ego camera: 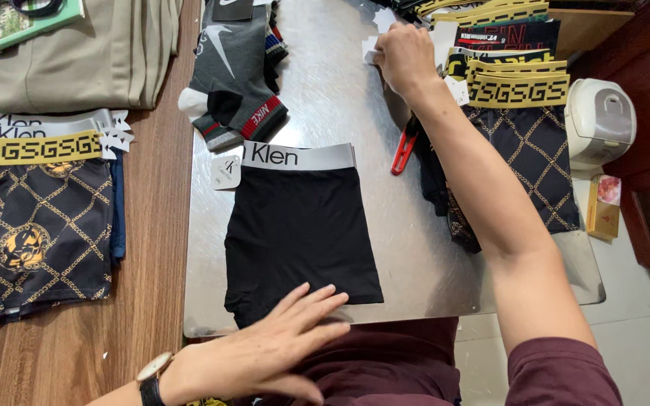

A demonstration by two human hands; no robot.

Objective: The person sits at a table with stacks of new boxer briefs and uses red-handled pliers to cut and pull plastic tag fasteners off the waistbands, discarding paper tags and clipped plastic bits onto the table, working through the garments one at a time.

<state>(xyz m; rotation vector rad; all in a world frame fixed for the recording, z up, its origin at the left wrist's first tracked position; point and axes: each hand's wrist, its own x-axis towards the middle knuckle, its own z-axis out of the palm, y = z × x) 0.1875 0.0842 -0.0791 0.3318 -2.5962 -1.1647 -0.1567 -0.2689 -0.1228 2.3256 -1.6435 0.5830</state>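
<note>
Wooden table [152, 225] carries a shiny metal sheet [415, 256]. Left hand [265, 346] lies with fingers [317, 297] spread flat on the near hem of black boxer briefs [299, 225] at the sheet's centre. Right hand [404, 53], far off, has fingers curled on small white paper tags [371, 49].

Both hands are bare, no gloves or rings that I can make out. The left hand [265, 353] has a wristwatch [150, 374] on it: black strap, round case with a pale gold-ish rim, seen edge-on so the dial's hidden. The right hand [404, 54] has nothing on the wrist. Forearms are uncovered; a dark maroon short sleeve [562, 372] shows on the right upper arm, same maroon cloth across the torso.
</note>
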